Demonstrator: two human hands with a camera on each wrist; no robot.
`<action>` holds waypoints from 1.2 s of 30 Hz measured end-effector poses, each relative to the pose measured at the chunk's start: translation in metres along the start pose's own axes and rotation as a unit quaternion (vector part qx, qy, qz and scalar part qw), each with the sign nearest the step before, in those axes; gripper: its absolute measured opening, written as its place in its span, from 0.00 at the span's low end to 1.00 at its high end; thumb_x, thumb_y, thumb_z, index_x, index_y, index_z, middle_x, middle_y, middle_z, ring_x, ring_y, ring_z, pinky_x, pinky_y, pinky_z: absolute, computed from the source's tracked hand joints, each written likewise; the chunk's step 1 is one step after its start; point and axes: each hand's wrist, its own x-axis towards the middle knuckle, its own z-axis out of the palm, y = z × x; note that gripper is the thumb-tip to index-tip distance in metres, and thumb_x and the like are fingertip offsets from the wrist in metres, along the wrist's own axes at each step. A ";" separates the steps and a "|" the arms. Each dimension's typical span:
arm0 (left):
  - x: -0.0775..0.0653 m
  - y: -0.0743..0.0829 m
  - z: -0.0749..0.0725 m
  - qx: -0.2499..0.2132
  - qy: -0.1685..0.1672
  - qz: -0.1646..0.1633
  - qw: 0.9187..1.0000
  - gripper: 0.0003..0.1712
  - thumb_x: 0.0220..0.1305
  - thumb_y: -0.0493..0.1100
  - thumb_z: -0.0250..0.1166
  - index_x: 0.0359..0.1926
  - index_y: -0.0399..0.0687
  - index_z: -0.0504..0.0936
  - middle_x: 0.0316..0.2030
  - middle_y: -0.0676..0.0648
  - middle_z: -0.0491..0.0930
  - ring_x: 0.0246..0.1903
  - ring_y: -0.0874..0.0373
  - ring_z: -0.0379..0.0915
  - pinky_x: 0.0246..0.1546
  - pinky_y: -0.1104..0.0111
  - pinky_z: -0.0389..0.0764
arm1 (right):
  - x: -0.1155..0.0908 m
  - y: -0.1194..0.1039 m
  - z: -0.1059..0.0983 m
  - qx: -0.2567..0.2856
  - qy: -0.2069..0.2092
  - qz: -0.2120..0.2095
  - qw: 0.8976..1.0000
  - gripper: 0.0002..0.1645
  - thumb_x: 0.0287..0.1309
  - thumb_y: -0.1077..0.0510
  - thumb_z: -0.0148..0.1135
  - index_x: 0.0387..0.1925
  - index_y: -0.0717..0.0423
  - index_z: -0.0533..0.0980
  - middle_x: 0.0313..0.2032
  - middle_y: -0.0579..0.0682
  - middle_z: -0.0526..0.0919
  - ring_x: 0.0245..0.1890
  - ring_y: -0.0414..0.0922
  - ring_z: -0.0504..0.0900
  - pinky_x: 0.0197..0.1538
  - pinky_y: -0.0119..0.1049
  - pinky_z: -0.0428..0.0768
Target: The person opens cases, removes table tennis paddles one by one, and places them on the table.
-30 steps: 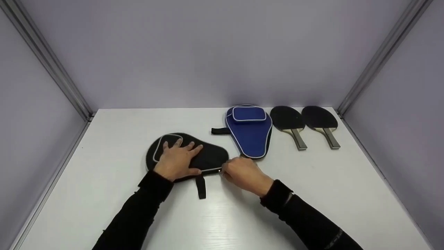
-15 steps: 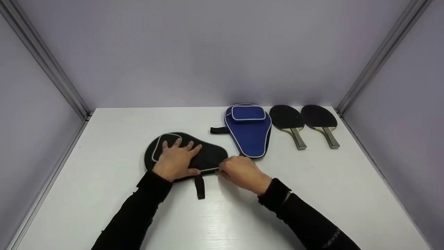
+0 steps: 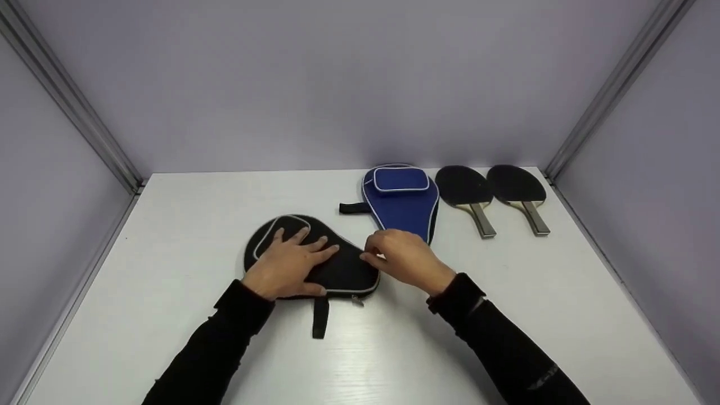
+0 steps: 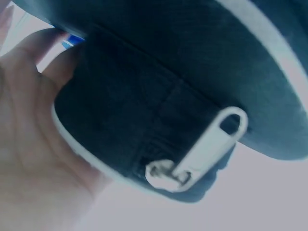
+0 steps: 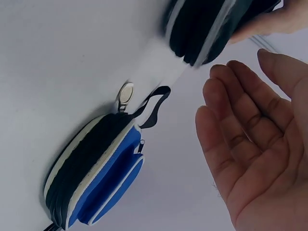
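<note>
One spread left hand point(image 3: 281, 270) rests on the black case point(image 3: 349, 273); near its right end, the right hand point(image 3: 408, 259), loosely curved, holds nothing.

I could read no word, brand or number anywhere. On the black right sleeve point(image 3: 509, 351), along the forearm, I saw a pale grey marking point(image 3: 543, 378), somewhat like lettering. It hung over the white table point(image 3: 590, 292), inward from its right edge, but was too small and too blurred for reading.
</note>
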 end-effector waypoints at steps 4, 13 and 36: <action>-0.005 0.005 0.000 -0.008 -0.001 0.042 0.999 0.54 0.72 0.70 0.80 0.91 0.62 0.72 0.89 0.45 0.71 0.91 0.28 0.61 0.88 0.19 0.59 | 0.003 0.008 0.001 -0.002 0.001 -0.008 1.000 0.10 0.82 0.51 0.75 0.50 0.52 0.93 0.46 0.49 0.97 0.48 0.49 0.96 0.53 0.51 0.96; -0.010 0.017 0.003 -0.001 0.003 0.126 0.992 0.57 0.65 0.71 0.84 0.90 0.68 0.74 0.88 0.50 0.74 0.93 0.35 0.59 0.90 0.22 0.60 | 0.012 0.020 0.004 -0.027 -0.034 -0.064 0.997 0.16 0.83 0.61 0.69 0.65 0.53 0.91 0.61 0.51 0.96 0.62 0.52 0.96 0.63 0.53 0.95; -0.014 0.010 0.005 0.023 0.035 0.163 0.986 0.50 0.60 0.60 0.88 0.83 0.66 0.83 0.83 0.52 0.82 0.92 0.44 0.64 0.92 0.27 0.59 | 0.011 0.016 0.013 -0.097 -0.063 -0.081 0.990 0.18 0.82 0.65 0.66 0.64 0.53 0.91 0.64 0.49 0.95 0.62 0.50 0.97 0.59 0.49 0.98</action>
